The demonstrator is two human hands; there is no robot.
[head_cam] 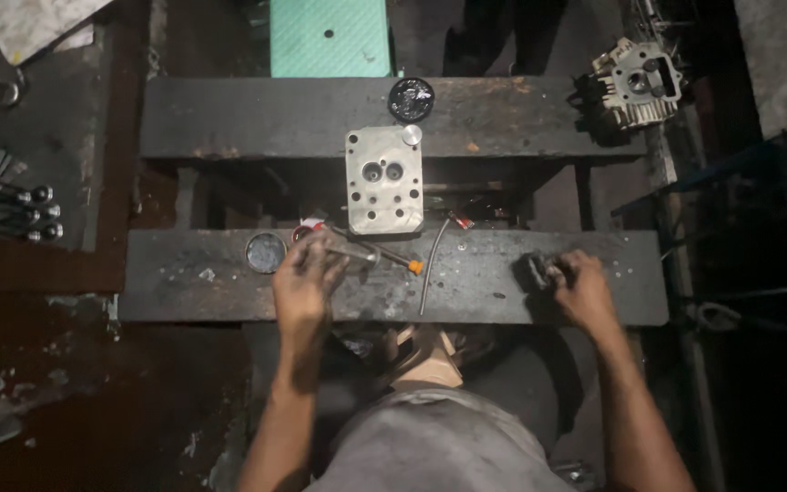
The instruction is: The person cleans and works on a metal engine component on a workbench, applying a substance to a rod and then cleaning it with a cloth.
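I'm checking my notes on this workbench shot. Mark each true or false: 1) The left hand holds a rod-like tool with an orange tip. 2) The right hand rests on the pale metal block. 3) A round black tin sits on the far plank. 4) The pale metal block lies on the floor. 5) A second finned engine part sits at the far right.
1) True: the left hand grips the orange-tipped tool.
2) False: the right hand is on a small dark object, apart from the pale metal block.
3) True: the black tin sits there.
4) False: it bridges the two planks.
5) True: the finned part is there.
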